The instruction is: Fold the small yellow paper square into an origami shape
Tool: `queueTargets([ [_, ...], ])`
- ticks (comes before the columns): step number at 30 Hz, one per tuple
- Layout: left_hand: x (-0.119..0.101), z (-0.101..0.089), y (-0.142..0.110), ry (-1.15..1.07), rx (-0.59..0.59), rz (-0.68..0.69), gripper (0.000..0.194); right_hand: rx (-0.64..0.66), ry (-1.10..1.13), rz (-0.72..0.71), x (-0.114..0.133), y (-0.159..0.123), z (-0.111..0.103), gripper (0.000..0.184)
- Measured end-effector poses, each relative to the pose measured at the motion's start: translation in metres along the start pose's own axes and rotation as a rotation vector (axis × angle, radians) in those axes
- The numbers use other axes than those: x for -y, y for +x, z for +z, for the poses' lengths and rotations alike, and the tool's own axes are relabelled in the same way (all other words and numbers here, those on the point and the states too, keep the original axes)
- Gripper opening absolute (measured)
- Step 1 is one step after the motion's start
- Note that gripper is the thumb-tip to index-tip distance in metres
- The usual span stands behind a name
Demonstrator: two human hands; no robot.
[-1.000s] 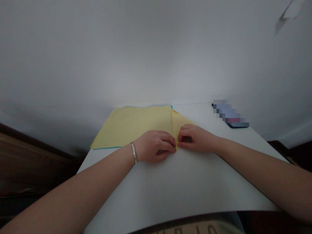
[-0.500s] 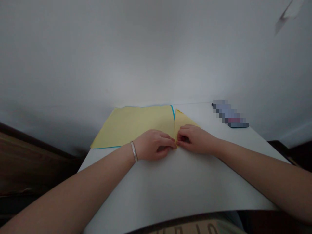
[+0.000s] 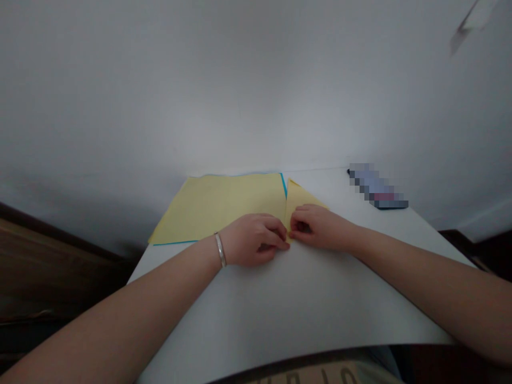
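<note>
At the far left, a dark wooden piece of furniture (image 3: 40, 266) sits beside a white table (image 3: 280, 304). On the table lies a sheet of yellow paper (image 3: 224, 205), with a thin blue edge (image 3: 284, 185) showing along its far right side and another along its near side. A silver bangle (image 3: 220, 249) circles the wrist of the left hand (image 3: 254, 240), which rests on the paper's near edge. Its curled fingers (image 3: 276, 229) close on the paper around the point where the sheet meets a triangular yellow flap (image 3: 302, 200). The right hand (image 3: 320, 228) sits just beside it, its fingers (image 3: 300, 213) bent and pinching the flap's lower corner, so the two hands nearly touch. Farther right, well apart from the paper, a dark phone (image 3: 378, 186) with a pixelated face lies on the table, angled towards the far edge.
</note>
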State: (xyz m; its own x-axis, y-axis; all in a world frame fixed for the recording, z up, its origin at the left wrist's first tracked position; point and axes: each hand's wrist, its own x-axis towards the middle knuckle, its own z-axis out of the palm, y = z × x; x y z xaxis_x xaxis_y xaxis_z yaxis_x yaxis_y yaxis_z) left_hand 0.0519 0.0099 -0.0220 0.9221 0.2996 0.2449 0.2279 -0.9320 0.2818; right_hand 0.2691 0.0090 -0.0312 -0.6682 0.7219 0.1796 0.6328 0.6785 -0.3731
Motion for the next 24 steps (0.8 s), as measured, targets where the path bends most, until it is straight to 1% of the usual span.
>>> queueTargets([
  [7,0.004,-0.001,-0.003,-0.051,0.034,-0.013,0.029,0.024,0.077,0.009,-0.006,-0.001,0.0,0.004],
  [11,0.004,0.0,-0.004,-0.063,0.035,-0.019,0.029,0.06,0.124,-0.017,-0.012,-0.001,-0.002,0.006],
  [14,0.003,0.0,-0.003,-0.071,0.022,-0.024,0.029,0.085,0.112,-0.028,-0.014,-0.001,-0.003,0.007],
  [16,0.002,0.0,-0.003,-0.073,0.016,-0.031,0.028,0.073,0.061,-0.009,-0.012,-0.001,-0.003,0.008],
  [18,0.002,0.0,-0.003,-0.073,0.01,-0.037,0.028,0.046,-0.005,0.019,-0.008,-0.001,-0.002,0.019],
  [20,0.002,0.0,-0.003,-0.077,0.006,-0.036,0.029,0.028,-0.05,0.05,-0.003,-0.001,-0.002,0.025],
  [22,0.002,0.0,-0.003,-0.086,0.007,-0.032,0.029,0.035,-0.059,0.095,0.0,-0.001,-0.003,0.025],
  [24,0.002,0.0,-0.003,-0.095,0.008,-0.03,0.028,0.068,-0.042,0.162,0.0,-0.001,-0.005,0.026],
])
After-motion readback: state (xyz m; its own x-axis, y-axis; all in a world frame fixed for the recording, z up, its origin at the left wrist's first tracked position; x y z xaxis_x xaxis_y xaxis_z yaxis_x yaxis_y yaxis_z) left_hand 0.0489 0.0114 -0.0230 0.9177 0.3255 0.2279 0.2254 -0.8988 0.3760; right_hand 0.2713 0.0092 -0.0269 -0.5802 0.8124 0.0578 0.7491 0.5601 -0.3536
